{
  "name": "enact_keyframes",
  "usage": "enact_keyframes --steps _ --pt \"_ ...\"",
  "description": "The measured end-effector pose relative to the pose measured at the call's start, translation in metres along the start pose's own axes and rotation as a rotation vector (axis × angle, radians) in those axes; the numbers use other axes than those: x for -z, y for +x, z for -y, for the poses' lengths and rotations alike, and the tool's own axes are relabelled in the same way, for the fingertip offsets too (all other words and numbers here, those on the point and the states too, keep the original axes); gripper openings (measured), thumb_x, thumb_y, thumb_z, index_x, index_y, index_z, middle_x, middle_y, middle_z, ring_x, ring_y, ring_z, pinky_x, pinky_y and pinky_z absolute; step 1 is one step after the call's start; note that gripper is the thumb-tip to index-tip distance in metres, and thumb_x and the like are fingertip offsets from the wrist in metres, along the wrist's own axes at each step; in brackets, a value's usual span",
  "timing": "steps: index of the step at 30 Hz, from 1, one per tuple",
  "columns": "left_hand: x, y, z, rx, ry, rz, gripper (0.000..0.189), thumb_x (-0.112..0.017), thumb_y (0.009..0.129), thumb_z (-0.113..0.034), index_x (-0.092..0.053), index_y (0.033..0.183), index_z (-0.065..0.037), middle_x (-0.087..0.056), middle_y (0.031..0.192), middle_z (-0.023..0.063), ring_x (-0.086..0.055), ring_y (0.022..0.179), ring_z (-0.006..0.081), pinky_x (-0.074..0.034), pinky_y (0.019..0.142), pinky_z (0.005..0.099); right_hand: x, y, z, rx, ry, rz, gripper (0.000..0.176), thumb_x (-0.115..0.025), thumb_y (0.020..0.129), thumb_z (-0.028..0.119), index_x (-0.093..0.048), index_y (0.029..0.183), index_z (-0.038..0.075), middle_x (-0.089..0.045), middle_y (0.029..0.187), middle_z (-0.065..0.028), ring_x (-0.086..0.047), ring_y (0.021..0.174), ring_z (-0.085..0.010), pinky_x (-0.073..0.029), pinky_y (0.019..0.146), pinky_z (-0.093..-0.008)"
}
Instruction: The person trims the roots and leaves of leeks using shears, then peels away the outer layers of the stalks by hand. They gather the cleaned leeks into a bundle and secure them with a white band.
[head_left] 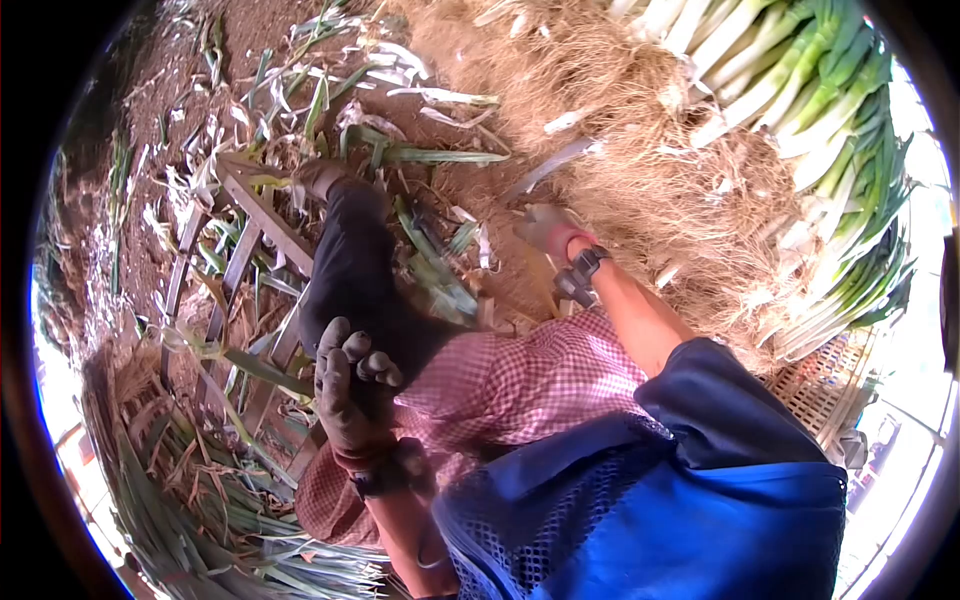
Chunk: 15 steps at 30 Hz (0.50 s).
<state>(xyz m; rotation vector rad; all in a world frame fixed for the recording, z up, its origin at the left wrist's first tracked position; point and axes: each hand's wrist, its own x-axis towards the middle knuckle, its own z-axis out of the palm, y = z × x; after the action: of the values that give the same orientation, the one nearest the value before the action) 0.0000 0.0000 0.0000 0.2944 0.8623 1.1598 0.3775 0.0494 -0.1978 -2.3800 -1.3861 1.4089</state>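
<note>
My left hand (352, 392), in a grey glove, is raised above my lap. Its fingers are partly bent and apart, with nothing visible in them. My right hand (550, 232), gloved and slightly blurred, reaches out low over the soil beside a mass of pale roots (640, 170). Its fingers look closed, but what they hold is hidden. A long, narrow, grey blade-like piece (552, 168) lies just beyond those fingers; whether it joins the hand cannot be told. The roots belong to stacked leeks (760, 90) with white stems and green tops at the upper right.
Stripped leaves (435, 265) and peelings litter the soil around my outstretched leg (345, 260). A rusty metal frame (265, 215) stands at the left. More leafy stalks (190, 510) are heaped at the lower left. A woven basket (825, 380) sits beneath the leeks at the right.
</note>
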Motion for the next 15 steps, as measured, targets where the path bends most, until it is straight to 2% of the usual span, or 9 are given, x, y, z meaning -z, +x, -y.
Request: enact_keyframes --steps 3,5,7,9,10,11,13,14,15 --pt "0.001 0.003 0.005 0.038 -0.036 -0.008 0.048 -0.063 0.111 -0.022 -0.053 0.152 0.000 -0.076 0.122 0.0154 -0.077 0.090 0.0281 -0.064 0.071 0.0438 0.000 -0.012 0.033 0.015 -0.150 0.026 0.051 -0.076 0.092 0.042 -0.077 0.124 0.003 -0.077 0.121 -0.0210 -0.075 0.115 -0.0328 -0.057 0.100 -0.0458" --pt "0.005 0.005 -0.003 0.039 0.048 0.088 0.049 -0.056 0.115 -0.028 -0.050 0.156 -0.001 -0.073 0.120 0.0078 -0.074 0.092 0.0195 -0.060 0.071 0.0359 -0.007 -0.020 0.071 0.123 -0.669 0.160 0.047 -0.073 0.092 0.039 -0.076 0.121 0.002 -0.077 0.121 -0.0217 -0.074 0.115 -0.0357 -0.057 0.099 -0.0457" --pt "0.008 0.007 -0.003 0.040 0.038 0.070 0.048 -0.055 0.115 -0.027 -0.051 0.155 0.000 -0.075 0.118 0.0091 -0.075 0.089 0.0206 -0.061 0.068 0.0375 -0.039 -0.002 0.071 0.138 -0.574 0.147 0.039 -0.069 0.094 0.033 -0.077 0.117 0.002 -0.076 0.120 -0.0228 -0.074 0.114 -0.0376 -0.057 0.099 -0.0469" --pt "0.012 0.011 -0.002 0.049 -0.022 0.188 0.048 -0.053 0.115 -0.026 -0.049 0.155 0.001 -0.076 0.116 0.0112 -0.075 0.085 0.0224 -0.062 0.065 0.0399 -0.057 0.006 0.076 0.385 -0.507 0.261 0.034 -0.065 0.094 0.026 -0.077 0.113 0.001 -0.076 0.119 -0.0243 -0.074 0.112 -0.0384 -0.057 0.098 -0.0477" --pt "0.014 0.009 -0.003 0.080 -0.078 0.149 0.050 -0.054 0.115 -0.026 -0.046 0.155 0.003 -0.077 0.117 0.0140 -0.075 0.083 0.0267 -0.062 0.061 0.0434 -0.092 0.026 0.050 0.592 -0.406 0.128 0.030 -0.064 0.094 0.025 -0.078 0.108 0.002 -0.078 0.108 -0.0221 -0.077 0.102 -0.0382 -0.059 0.092 -0.0471" --pt "0.011 0.010 -0.004 0.083 -0.080 0.137 0.050 -0.054 0.115 -0.026 -0.046 0.155 0.003 -0.077 0.117 0.0140 -0.075 0.083 0.0267 -0.062 0.061 0.0434 -0.105 0.036 0.055 0.591 -0.406 0.141 0.030 -0.064 0.094 0.025 -0.078 0.108 0.002 -0.078 0.108 -0.0221 -0.077 0.102 -0.0382 -0.059 0.092 -0.0471" --pt "0.004 0.015 -0.006 0.120 -0.243 0.256 0.042 -0.055 0.113 -0.013 -0.052 0.149 0.008 -0.077 0.120 0.0223 -0.079 0.092 0.0369 -0.066 0.071 0.0472 -0.132 0.064 0.076 0.419 -0.552 0.287 0.030 -0.065 0.095 0.030 -0.079 0.107 0.005 -0.078 0.105 -0.0195 -0.077 0.098 -0.0391 -0.060 0.089 -0.0470" --pt "0.006 0.014 -0.007 0.135 -0.262 0.232 0.042 -0.057 0.112 -0.014 -0.053 0.148 0.008 -0.077 0.115 0.0234 -0.078 0.091 0.0393 -0.066 0.070 0.0473 -0.169 0.090 0.050 0.416 -0.464 0.133 0.032 -0.067 0.096 0.035 -0.080 0.104 0.007 -0.080 0.104 -0.0164 -0.078 0.095 -0.0393 -0.060 0.086 -0.0472" --pt "0.007 0.010 -0.006 0.127 -0.260 0.206 0.042 -0.057 0.112 -0.014 -0.053 0.148 0.008 -0.077 0.115 0.0234 -0.078 0.091 0.0393 -0.066 0.070 0.0473 -0.196 0.112 0.027 0.427 -0.463 0.157 0.032 -0.067 0.096 0.035 -0.080 0.104 0.007 -0.080 0.104 -0.0164 -0.078 0.095 -0.0393 -0.060 0.086 -0.0472"
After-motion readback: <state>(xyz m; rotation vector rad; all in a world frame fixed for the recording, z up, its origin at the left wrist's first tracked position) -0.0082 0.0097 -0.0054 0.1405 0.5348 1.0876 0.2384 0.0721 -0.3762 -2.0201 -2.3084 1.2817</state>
